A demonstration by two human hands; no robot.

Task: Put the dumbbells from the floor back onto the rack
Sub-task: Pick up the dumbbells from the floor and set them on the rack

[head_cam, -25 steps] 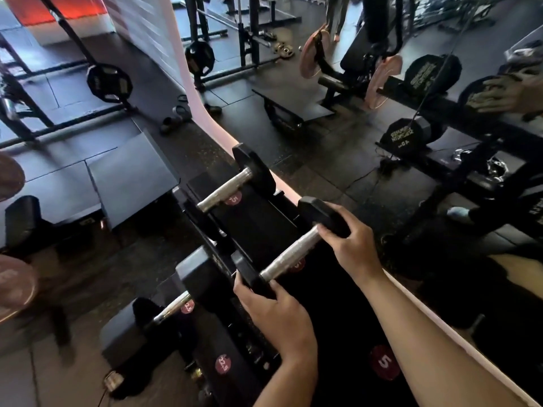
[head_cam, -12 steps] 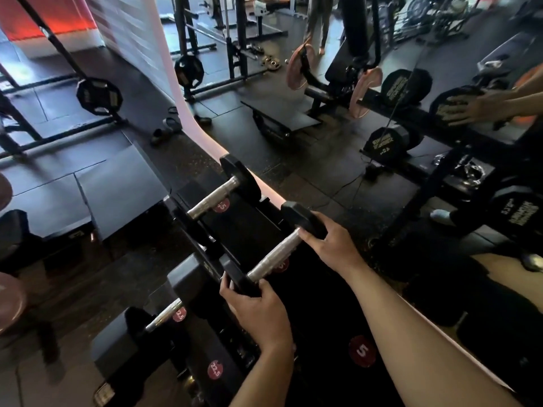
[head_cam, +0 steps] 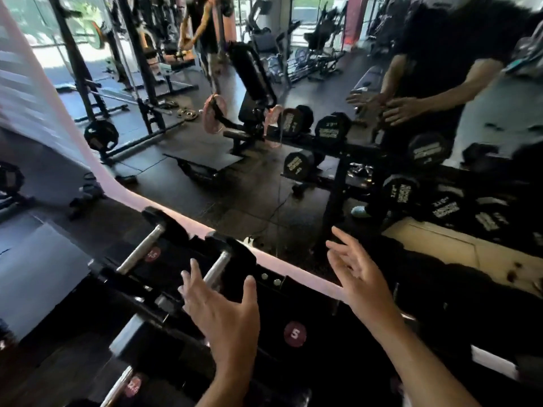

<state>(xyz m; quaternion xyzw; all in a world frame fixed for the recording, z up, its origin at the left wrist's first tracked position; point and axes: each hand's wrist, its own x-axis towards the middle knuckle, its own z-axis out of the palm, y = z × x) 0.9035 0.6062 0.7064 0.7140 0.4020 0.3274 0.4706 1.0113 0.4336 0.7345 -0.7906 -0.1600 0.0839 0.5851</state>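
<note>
While both hands hang empty above the rack [head_cam: 329,342], the small dumbbell [head_cam: 219,267] lies cradled at the rack's far edge against the mirror, its chrome handle clear of any grip, presumably seated in its slot. Left hand [head_cam: 223,309] hovers just short of it, fingers spread; right hand [head_cam: 357,274] is apart, fingers loosely splayed. A second dumbbell [head_cam: 152,239] rests alongside. A round "5" label [head_cam: 294,334] marks a nearer slot. Nothing blocks withdrawal.

Single head-worn view, forward and down, close over rack [head_cam: 323,318] facing mirror [head_cam: 264,186]
</note>
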